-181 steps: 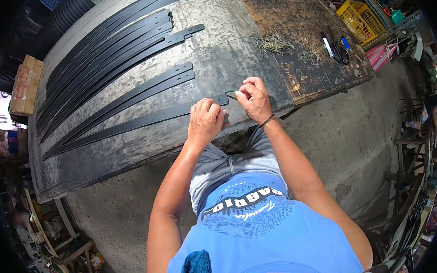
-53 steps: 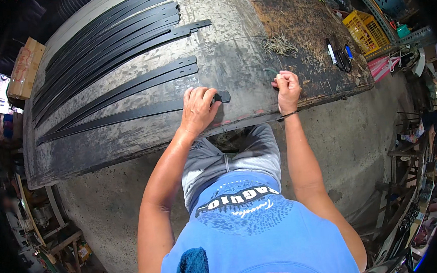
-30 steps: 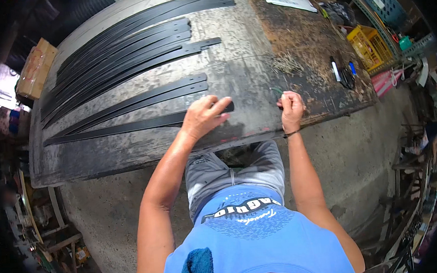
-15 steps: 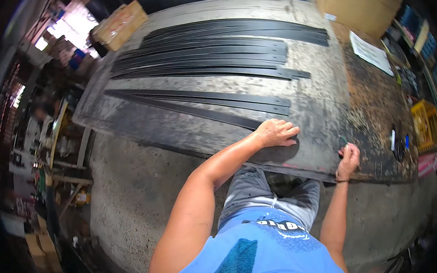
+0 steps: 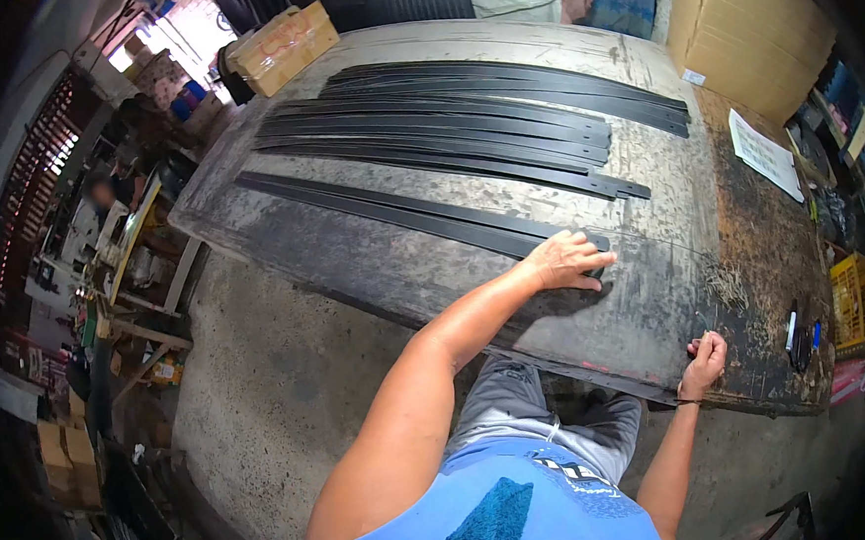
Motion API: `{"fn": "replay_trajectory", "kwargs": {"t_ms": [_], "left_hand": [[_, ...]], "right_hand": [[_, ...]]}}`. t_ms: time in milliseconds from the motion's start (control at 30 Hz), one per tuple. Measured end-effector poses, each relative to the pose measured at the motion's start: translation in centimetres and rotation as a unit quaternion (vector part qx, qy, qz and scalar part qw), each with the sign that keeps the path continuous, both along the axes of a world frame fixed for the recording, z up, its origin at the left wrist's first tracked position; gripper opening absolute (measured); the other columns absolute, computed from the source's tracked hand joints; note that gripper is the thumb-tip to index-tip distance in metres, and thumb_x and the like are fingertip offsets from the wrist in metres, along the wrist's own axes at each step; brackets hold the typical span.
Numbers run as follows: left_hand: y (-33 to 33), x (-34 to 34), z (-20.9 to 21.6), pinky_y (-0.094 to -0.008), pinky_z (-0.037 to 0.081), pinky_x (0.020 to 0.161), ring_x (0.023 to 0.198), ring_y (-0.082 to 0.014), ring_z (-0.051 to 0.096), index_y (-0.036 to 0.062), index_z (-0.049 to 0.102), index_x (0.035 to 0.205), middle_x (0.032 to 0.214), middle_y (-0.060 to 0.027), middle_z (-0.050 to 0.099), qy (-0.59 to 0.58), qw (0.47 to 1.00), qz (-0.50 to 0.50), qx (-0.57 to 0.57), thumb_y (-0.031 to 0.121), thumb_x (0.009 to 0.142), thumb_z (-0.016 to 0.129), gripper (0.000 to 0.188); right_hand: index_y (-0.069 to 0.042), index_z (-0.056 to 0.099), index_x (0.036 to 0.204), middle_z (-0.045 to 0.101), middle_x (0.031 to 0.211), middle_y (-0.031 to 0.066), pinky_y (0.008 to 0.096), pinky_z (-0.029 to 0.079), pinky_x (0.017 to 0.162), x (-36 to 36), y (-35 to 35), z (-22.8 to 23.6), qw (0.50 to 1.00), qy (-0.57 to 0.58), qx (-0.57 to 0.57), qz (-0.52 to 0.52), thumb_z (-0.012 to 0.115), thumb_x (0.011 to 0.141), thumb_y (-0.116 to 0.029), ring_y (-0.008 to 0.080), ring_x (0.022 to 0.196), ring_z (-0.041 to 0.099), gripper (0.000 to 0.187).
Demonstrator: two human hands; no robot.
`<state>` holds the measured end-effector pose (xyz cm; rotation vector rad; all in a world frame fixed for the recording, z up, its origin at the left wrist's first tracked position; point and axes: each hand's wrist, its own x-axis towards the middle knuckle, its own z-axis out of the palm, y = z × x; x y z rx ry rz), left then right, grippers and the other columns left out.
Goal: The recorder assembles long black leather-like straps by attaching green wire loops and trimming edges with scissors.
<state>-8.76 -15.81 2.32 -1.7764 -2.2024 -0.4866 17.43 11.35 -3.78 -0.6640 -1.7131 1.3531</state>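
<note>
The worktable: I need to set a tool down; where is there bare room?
On the worktable, bare patches lie between the left hand and right hand, and at near left, between the nearest black strips and the front edge. More strips crowd the middle and far side; the right end holds a straw-coloured tangle and paper.

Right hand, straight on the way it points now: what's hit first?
Probably the loose, straw-coloured tangle of thin strands, up and slightly right of the right hand in the picture. Hand height is unclear from this one view, so it might pass above instead.
</note>
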Motion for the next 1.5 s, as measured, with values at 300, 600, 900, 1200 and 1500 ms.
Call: {"fn": "replay_trajectory", "kwargs": {"t_ms": [300, 600, 900, 1200, 1500], "left_hand": [[-0.9, -9.2, -1.0, -0.0471, 0.048, 0.085, 0.104, -0.0364, 0.057, 0.0072, 0.058, 0.110, 0.112, -0.0160, 0.059, -0.033, 0.965, 0.252, 0.062, 0.028, 0.079, 0.072, 0.040], [-1.1, -14.5, -1.9, -0.0460, 0.047, 0.084, 0.100, -0.0303, 0.061, 0.0155, 0.063, 0.108, 0.099, -0.0113, 0.063, 0.019, 0.948, 0.302, -0.095, 0.034, 0.084, 0.068, 0.031], [-7.0, -14.9, 6.2, -0.0478, 0.052, 0.067, 0.086, -0.0367, 0.064, 0.0139, 0.051, 0.101, 0.094, -0.0113, 0.064, 0.043, 0.970, 0.239, 0.022, 0.027, 0.084, 0.070, 0.028], [-15.8, -9.4, 14.6, -0.0397, 0.050, 0.093, 0.108, -0.0264, 0.065, 0.0257, 0.056, 0.135, 0.121, -0.0113, 0.066, -0.036, 0.957, 0.265, 0.111, 0.030, 0.101, 0.052, 0.035], [-17.6, -4.9, 18.5, -0.0335, 0.047, 0.071, 0.075, -0.0186, 0.057, 0.0153, 0.063, 0.129, 0.083, -0.0083, 0.060, -0.047, 0.951, 0.295, 0.081, 0.038, 0.098, 0.057, 0.039]], "right_hand": [[-0.002, 0.055, 0.094, 0.055, 0.103, 0.0051, 0.0241, 0.052, 0.061, -0.6, -1.0, 0.5, 1.000, -0.011, -0.015, 0.001, 0.055, 0.099, -0.013, 0.0094, 0.073, 0.057, 0.011], [-0.002, 0.055, 0.097, 0.054, 0.096, 0.0042, 0.0263, 0.052, 0.063, 0.2, -2.6, 2.1, 0.999, -0.010, -0.032, -0.003, 0.054, 0.099, -0.015, 0.0106, 0.072, 0.057, 0.013], [-0.003, 0.056, 0.095, 0.058, 0.081, 0.0036, 0.0238, 0.047, 0.060, -1.8, -2.5, 3.4, 0.998, 0.035, -0.048, 0.020, 0.053, 0.100, -0.017, 0.0078, 0.065, 0.055, 0.015], [-0.001, 0.060, 0.100, 0.061, 0.100, 0.0137, 0.0357, 0.048, 0.085, -0.9, -24.3, 7.3, 0.777, -0.118, -0.281, 0.550, 0.051, 0.098, -0.018, 0.0267, 0.096, 0.061, 0.019], [-0.001, 0.057, 0.101, 0.065, 0.092, 0.0089, 0.0286, 0.052, 0.072, -2.1, -19.3, 7.2, 0.828, -0.079, -0.210, 0.514, 0.048, 0.102, -0.026, 0.0144, 0.081, 0.063, 0.026]]}}
